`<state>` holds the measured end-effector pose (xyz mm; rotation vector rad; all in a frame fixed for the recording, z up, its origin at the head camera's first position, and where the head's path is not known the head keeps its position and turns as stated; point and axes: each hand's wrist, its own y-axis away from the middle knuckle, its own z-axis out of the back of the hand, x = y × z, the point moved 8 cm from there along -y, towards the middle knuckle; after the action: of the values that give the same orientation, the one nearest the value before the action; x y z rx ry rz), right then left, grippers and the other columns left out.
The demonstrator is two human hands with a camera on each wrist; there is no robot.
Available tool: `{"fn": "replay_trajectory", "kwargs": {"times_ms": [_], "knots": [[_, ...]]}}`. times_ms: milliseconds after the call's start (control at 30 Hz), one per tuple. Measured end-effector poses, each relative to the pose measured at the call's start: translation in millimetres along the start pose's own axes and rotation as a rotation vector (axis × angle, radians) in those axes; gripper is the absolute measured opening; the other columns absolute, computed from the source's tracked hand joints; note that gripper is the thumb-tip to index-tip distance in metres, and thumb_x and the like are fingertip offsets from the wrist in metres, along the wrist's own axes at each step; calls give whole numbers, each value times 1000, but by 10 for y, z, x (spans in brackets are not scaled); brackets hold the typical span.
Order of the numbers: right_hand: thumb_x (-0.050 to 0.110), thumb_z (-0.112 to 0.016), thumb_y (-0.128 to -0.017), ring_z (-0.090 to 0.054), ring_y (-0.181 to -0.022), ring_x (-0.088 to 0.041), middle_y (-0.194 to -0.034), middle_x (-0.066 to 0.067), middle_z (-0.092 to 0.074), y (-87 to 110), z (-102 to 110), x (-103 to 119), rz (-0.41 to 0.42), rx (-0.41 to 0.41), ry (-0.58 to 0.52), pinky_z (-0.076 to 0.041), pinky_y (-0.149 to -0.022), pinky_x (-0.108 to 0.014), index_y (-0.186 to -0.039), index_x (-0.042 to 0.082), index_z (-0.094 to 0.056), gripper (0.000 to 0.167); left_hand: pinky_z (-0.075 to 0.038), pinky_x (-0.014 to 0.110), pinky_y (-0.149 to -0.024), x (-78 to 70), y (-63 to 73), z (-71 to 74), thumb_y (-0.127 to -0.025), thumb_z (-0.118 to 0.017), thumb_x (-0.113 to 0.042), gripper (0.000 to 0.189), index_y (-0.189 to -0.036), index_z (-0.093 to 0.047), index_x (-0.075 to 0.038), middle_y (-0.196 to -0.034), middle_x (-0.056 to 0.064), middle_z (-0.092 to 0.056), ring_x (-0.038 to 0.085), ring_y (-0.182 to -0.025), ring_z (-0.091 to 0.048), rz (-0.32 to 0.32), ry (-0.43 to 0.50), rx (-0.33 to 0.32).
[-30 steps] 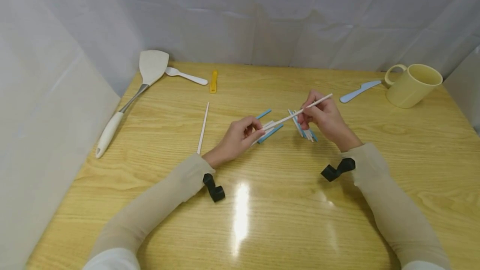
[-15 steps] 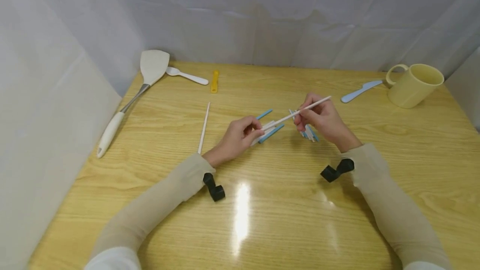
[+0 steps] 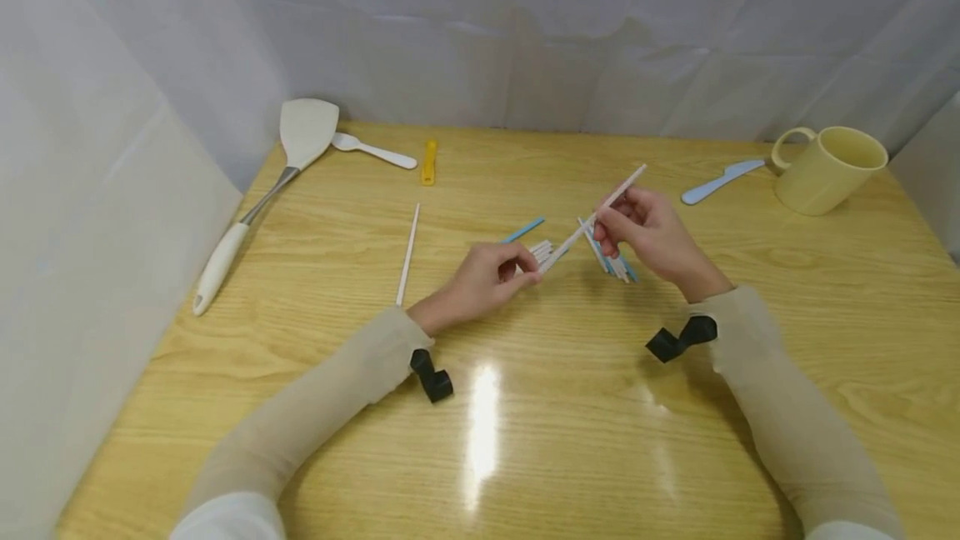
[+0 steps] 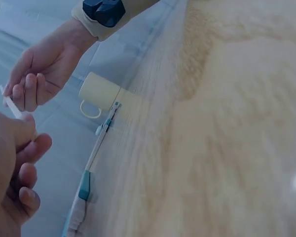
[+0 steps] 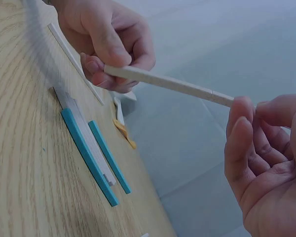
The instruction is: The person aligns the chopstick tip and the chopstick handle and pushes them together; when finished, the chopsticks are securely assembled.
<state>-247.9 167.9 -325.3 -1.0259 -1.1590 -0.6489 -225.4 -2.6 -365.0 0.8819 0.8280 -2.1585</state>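
Between both hands, a pale chopstick (image 3: 573,237) slants up to the right above the table. My left hand (image 3: 491,277) pinches its lower end between thumb and fingers. Farther up the stick, my right hand (image 3: 652,236) pinches it with thumb and fingertips; the right wrist view shows both grips on the chopstick (image 5: 177,86). Beyond the left hand lie several white chopsticks (image 3: 542,250) beside blue ones (image 3: 524,229), partly hidden by that hand. A second bunch of white and blue chopsticks (image 3: 621,269) lies below the right hand. One pale chopstick (image 3: 408,255) lies alone at left.
A turner (image 3: 309,127) with a white handle lies at the far left, next to a white fork (image 3: 382,157). A small yellow clip-like piece (image 3: 428,163) is near the back edge. At right are a light blue knife (image 3: 708,188) and a yellow mug (image 3: 817,177).
The held chopstick now slants more steeply, its upper end higher and farther left. My left hand has shifted slightly right and toward me. Both hands keep hold of the chopstick.
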Motion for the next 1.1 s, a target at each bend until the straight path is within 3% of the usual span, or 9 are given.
{"fn": "replay_trajectory", "kwargs": {"times_ms": [233, 433, 500, 733, 900, 1100], "knots": [[3, -51, -98, -51, -54, -7, -68, 3, -60, -3, -28, -35, -89, -49, 110, -45, -51, -20, -89, 2, -62, 15, -45, 21, -56, -198, 13, -39, -83, -74, -3, 30, -108, -58, 3, -86, 9, -73, 7, -65, -57, -161, 71, -6], [5, -50, -99, -39, -48, -9, -60, 4, -51, -11, -91, -27, -104, -39, 172, -34, -46, -28, -86, 5, -63, 17, -47, 24, -59, -354, 45, -67, -81, -76, -4, 48, -120, -50, 3, -87, 9, -74, 11, -69, -62, -244, 30, -34], [6, -51, -99, -37, -47, -9, -58, 4, -48, -8, -121, -34, -131, -24, 189, -32, -46, -32, -87, 6, -63, 16, -47, 25, -61, -399, 62, -89, -81, -76, -7, 53, -125, -48, 0, -89, 8, -74, 12, -72, -64, -257, 5, -20], [14, -56, -98, -35, -47, -7, -59, 4, -45, 23, -273, -85, -236, 95, 240, -30, -42, -26, -91, 4, -64, 14, -51, 27, -65, -473, 98, -100, -79, -79, -11, 63, -132, -46, -2, -94, 11, -72, 17, -76, -66, -279, -35, -14], [13, -52, -99, -35, -49, -8, -62, 3, -47, 37, -321, -70, -241, 137, 194, -30, -45, -25, -94, 7, -65, 15, -50, 25, -63, -461, 92, -101, -78, -80, -11, 62, -130, -47, -2, -96, 13, -72, 15, -73, -66, -282, -27, -18], [14, -45, -102, -38, -52, -10, -67, 1, -51, 36, -309, -69, -235, 161, 192, -33, -48, -29, -104, -5, -61, 25, -50, 22, -61, -434, 83, -99, -78, -80, -8, 62, -130, -47, 0, -95, 14, -73, 9, -68, -65, -271, 13, -16]]}}
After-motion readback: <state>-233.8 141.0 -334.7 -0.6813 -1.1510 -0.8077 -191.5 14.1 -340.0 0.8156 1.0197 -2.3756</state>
